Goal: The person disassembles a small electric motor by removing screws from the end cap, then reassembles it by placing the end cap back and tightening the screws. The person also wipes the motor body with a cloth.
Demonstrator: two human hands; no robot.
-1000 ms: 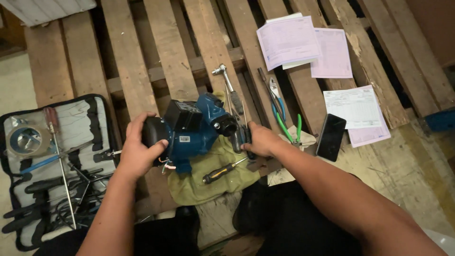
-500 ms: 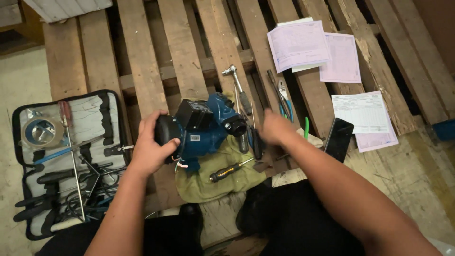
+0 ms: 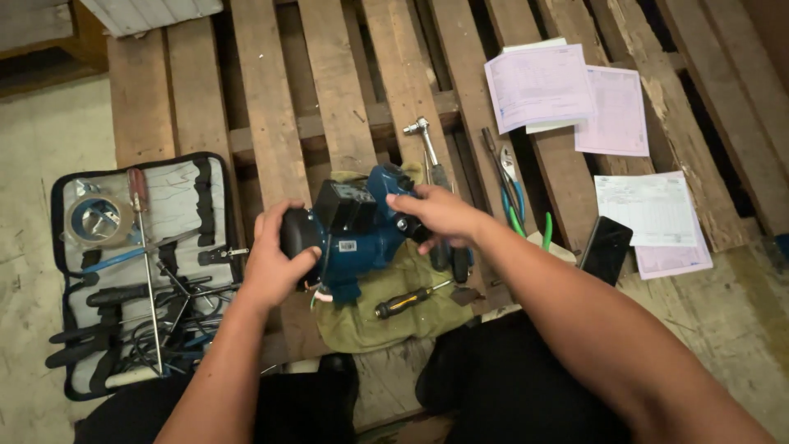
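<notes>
Right hand (image 3: 440,215) now back atop blue pump (image 3: 362,234)

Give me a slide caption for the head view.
Both hands, left and right, grip a blue motor over a wooden pallet.

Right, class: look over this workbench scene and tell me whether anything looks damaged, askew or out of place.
Mostly ordinary. The paper forms lie fanned and overlapping, not stacked. The wooden pallet looks chipped along its right slats. Both hands, left hand and right hand, grip the blue motor unit over a rumpled cloth.
</notes>
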